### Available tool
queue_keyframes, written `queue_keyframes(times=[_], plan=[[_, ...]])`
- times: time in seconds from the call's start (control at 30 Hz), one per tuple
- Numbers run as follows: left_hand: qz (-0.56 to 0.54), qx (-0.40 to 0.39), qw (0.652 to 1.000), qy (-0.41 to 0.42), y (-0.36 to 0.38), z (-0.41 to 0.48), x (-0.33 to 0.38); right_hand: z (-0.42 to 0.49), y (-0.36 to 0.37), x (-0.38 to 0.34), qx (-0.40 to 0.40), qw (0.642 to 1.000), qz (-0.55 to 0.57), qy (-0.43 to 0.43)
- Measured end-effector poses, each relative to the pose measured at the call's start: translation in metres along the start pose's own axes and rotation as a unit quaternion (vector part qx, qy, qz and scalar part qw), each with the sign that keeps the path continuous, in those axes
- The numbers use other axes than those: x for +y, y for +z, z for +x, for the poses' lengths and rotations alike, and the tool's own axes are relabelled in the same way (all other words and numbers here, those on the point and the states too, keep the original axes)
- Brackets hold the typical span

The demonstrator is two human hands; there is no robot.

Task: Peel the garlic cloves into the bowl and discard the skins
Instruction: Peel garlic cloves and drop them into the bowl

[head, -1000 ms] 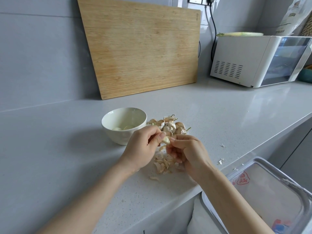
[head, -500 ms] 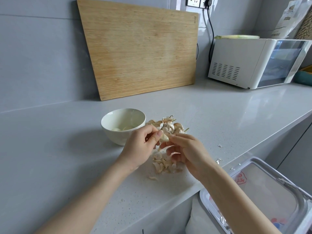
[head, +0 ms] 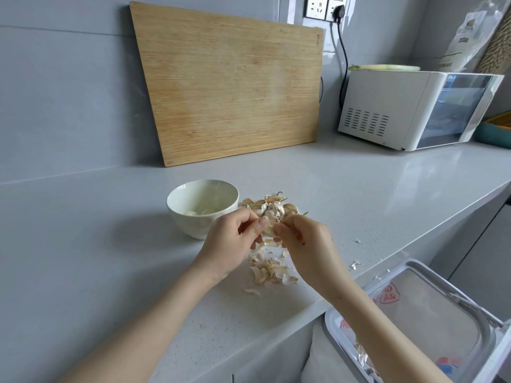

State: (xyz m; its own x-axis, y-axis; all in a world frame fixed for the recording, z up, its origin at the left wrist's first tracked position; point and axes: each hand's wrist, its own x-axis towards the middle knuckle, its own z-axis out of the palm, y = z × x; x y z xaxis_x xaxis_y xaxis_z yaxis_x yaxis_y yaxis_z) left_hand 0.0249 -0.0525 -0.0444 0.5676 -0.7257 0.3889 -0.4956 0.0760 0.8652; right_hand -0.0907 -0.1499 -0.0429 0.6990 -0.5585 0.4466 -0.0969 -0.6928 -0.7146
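My left hand (head: 229,241) and my right hand (head: 307,244) meet over the counter, both pinching one garlic clove (head: 268,229) between thumbs and fingertips. Just left of them stands a white bowl (head: 177,201) with a few peeled cloves (head: 208,210) inside. Behind the hands lies a heap of unpeeled cloves (head: 272,207). Loose skins (head: 269,270) are scattered on the counter under the hands.
A wooden cutting board (head: 229,87) leans on the wall. At the back right stands a white appliance (head: 414,106). Below the counter edge at the right is a lined bin (head: 431,313) holding some skins. Small skin flakes (head: 355,264) lie near the edge.
Both hands stayed together on the clove, with the fingers shifting slightly around it. The camera tilted a little.
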Motion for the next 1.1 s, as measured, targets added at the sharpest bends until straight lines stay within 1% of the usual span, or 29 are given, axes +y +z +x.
queue_keyframes(times=[0.1,0.2,0.27,0.3,0.37,0.43,0.47,0.53,0.6,0.73,0.8,0.97,1.1], plan=[[-0.017,-0.004,1.0,-0.01,-0.001,0.0,0.001,0.001,-0.001,-0.003,-0.033,0.998,0.039,0.041],[-0.035,-0.01,0.999,-0.013,-0.001,0.0,0.002,0.003,0.0,-0.001,-0.033,0.991,0.099,0.081],[-0.034,-0.011,0.999,-0.012,0.0,0.0,0.003,0.003,0.0,0.0,-0.03,0.987,0.137,0.083],[-0.03,-0.011,0.999,-0.009,0.0,0.0,0.003,0.002,-0.001,-0.001,-0.031,0.989,0.133,0.064],[-0.017,-0.009,1.0,-0.001,0.0,0.0,0.003,-0.003,0.001,-0.001,-0.02,0.998,0.062,-0.012],[-0.009,-0.004,1.0,0.001,0.0,0.0,0.003,-0.007,0.004,0.0,0.027,0.995,-0.021,-0.093],[-0.005,-0.002,1.0,0.001,-0.001,0.0,0.003,-0.007,0.005,0.0,0.043,0.991,-0.045,-0.116],[0.006,0.0,1.0,0.001,-0.001,-0.001,0.003,-0.007,0.004,0.0,0.042,0.988,-0.062,-0.132],[0.013,-0.002,1.0,0.0,-0.002,-0.002,0.004,-0.006,0.0,-0.001,0.016,0.99,-0.061,-0.123],[0.022,-0.013,1.0,-0.007,-0.002,-0.002,0.003,-0.006,-0.009,-0.004,-0.049,0.995,-0.049,-0.07],[0.022,-0.019,1.0,-0.011,-0.002,-0.003,0.004,-0.005,-0.012,-0.006,-0.067,0.996,-0.045,-0.045],[-0.006,-0.023,0.999,-0.034,-0.003,-0.002,0.006,-0.004,-0.012,-0.009,-0.063,0.995,-0.06,-0.05],[-0.04,-0.044,0.996,-0.062,-0.003,-0.001,0.007,-0.004,-0.012,-0.008,-0.063,0.996,-0.054,-0.029]])
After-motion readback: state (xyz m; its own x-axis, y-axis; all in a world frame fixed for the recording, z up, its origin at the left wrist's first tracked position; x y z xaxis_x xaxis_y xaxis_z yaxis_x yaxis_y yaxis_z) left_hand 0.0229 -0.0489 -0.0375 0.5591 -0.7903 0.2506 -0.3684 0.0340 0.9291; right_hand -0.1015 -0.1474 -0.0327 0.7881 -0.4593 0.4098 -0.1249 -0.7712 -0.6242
